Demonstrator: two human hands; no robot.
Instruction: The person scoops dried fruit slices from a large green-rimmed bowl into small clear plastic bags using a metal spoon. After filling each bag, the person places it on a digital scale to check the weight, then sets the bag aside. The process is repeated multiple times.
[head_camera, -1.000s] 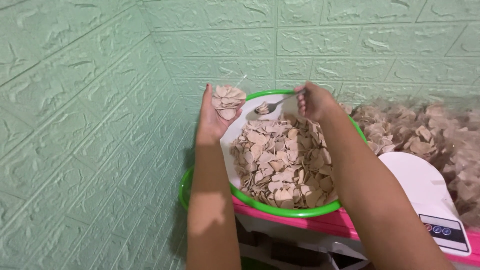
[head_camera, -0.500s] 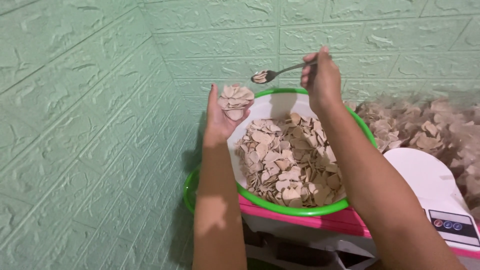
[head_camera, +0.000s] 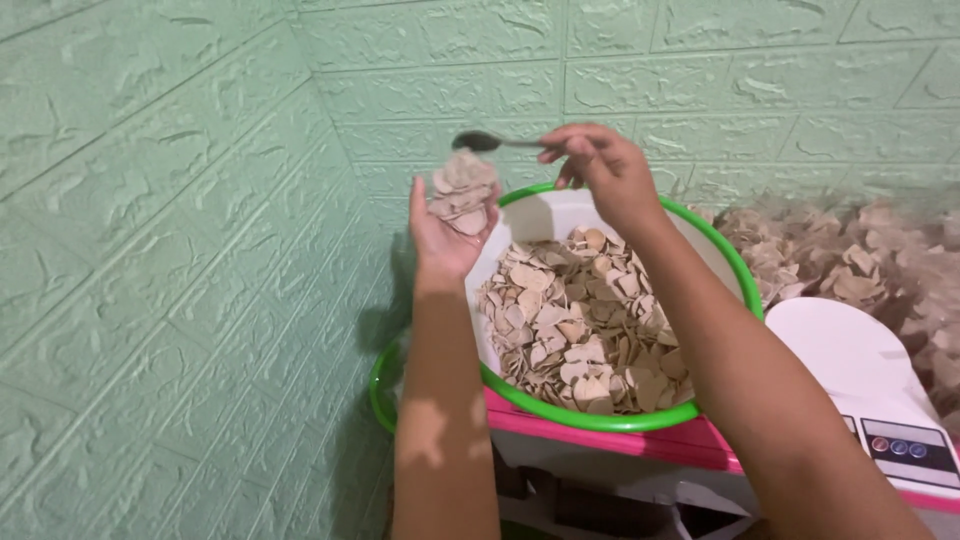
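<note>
Two mint-green walls (head_camera: 180, 250) moulded like brick meet in a corner behind both hands, and a pink-edged bench (head_camera: 640, 440) sits below them, with a white kitchen scale (head_camera: 860, 380) under the right forearm. The left hand (head_camera: 445, 235), cupped palm-up, holds a stack of pale tan, flat wafer pieces (head_camera: 462, 190). The right hand (head_camera: 600, 170) pinches a spoon (head_camera: 482, 142) just above that stack, over a green-rimmed white bowl (head_camera: 590, 418) full of similar pieces.

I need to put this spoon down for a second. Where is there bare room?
The white scale top, right of the green-rimmed basin, is bare up to its button panel. A strip of pink edge shows below the basin. Crowded: the basin is full of chips, and more are heaped behind the scale. The left hand holds a stack.
</note>
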